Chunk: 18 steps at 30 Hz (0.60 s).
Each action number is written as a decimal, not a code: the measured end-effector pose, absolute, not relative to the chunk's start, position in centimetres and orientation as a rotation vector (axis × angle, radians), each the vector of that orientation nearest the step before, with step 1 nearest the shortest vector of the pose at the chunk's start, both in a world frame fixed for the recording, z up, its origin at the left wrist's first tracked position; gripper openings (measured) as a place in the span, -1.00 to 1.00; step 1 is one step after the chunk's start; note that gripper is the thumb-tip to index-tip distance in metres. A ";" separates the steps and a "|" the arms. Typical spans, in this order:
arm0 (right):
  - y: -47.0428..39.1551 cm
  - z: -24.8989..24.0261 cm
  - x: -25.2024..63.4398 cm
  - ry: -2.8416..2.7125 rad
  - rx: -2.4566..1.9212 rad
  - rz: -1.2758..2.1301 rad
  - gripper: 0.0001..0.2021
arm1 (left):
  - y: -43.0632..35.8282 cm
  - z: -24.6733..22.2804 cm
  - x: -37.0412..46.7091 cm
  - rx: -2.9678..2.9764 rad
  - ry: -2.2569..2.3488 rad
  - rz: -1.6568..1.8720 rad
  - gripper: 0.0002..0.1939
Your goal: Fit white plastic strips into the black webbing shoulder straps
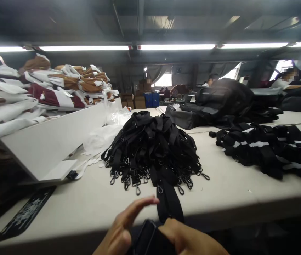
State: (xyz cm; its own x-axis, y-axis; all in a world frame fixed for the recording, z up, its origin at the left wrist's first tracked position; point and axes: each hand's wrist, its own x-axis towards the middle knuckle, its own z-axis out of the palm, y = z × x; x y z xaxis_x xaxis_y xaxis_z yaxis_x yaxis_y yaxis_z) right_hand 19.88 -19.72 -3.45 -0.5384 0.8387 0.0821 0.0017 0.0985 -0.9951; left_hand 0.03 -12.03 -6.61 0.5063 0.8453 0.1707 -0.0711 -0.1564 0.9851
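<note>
At the table's front edge, my right hand (pixel 189 238) is closed round a black webbing strap (pixel 169 202) that runs down from the pile. My left hand (pixel 122 226) is beside it with its fingers stretched out and apart, holding nothing that I can see. Between the two hands is a dark rectangular buckle or strap loop (pixel 146 235), partly hidden low in the view. Beyond them lies a large heap of black straps (pixel 153 141) with metal snap hooks (pixel 138 190) spread along its near side.
A white divider board (pixel 57 145) stands left, with stacked wrapped fabric goods (pixel 68 86) behind it. Clear plastic bags (pixel 100 138) lie against the heap. More black webbing (pixel 267 148) and black bags (pixel 214 101) are at right. A black printed panel (pixel 25 214) lies front left. Other people sit farther back.
</note>
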 end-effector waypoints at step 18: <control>-7.4 -4.2 13.3 -0.680 -0.695 0.990 -0.55 | -8.0 -8.3 3.2 1.581 0.783 0.907 -0.39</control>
State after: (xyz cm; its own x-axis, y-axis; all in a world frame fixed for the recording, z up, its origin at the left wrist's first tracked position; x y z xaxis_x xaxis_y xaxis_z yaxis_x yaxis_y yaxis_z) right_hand 13.30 -7.38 -4.25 0.3875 0.9022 0.1897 -0.5007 0.3787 -0.7784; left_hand 3.18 -8.04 -8.28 0.4890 0.8594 0.1492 0.0217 -0.1830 0.9829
